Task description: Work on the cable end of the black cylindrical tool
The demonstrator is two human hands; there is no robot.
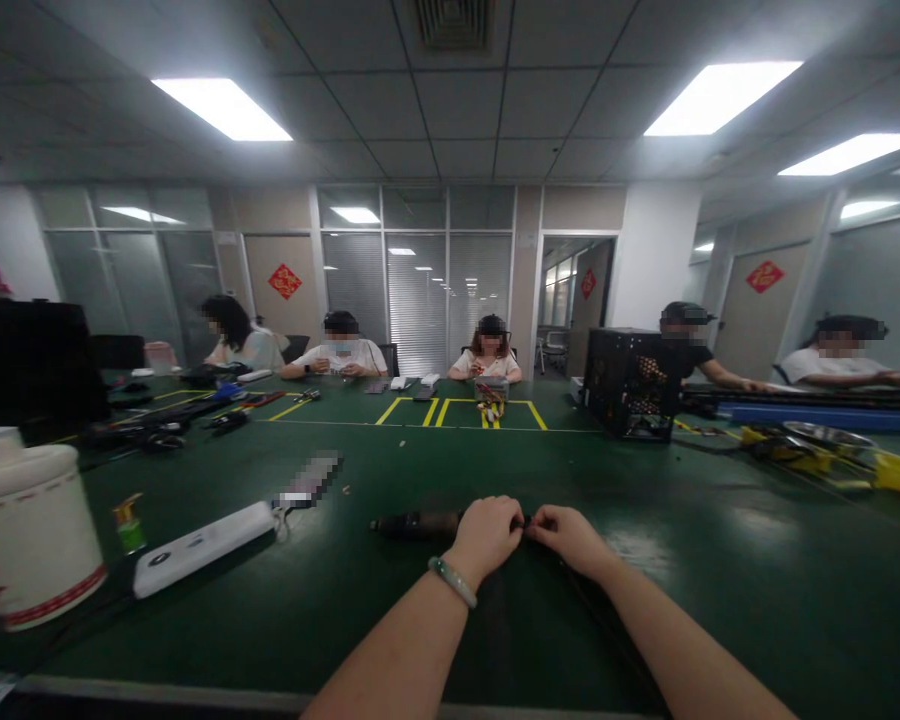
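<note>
A dark electric screwdriver lies along the green table, its narrow tip to the left. My left hand, with a pale green bangle at the wrist, is closed round its rear end. Fingertips of my right hand pinch together at that same end, on what looks like the plug of a black cable. This cable runs from under my right hand toward the table's near edge. Whether the plug is seated in the screwdriver is hidden by my fingers.
On the left are a white power strip, a phone, a small green bottle and a white canister. A black computer case stands at the right. Yellow trays lie beyond it. Several people sit across the table.
</note>
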